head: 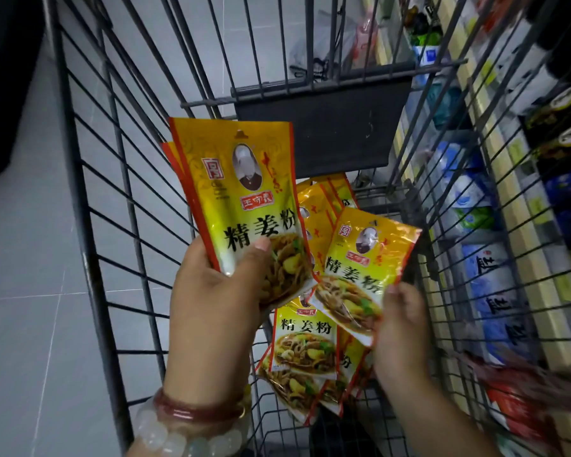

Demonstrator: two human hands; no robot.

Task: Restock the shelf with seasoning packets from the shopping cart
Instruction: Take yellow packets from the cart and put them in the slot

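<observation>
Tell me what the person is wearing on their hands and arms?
Both hands are bare, no gloves, and no sleeves show. The left hand has two bracelets at the wrist: a smooth reddish-brown bangle and a string of big pale, milky round beads. The right hand wears nothing.

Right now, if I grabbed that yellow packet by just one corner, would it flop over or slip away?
Probably it bends a little. The packet in the right hand is pinched at its lower edge and stands up with only a slight curl, so it seems thin and light. Its shiny film catches the light, so it may be slippery. The left hand holds its packets with a thumb pressed on front.
</observation>
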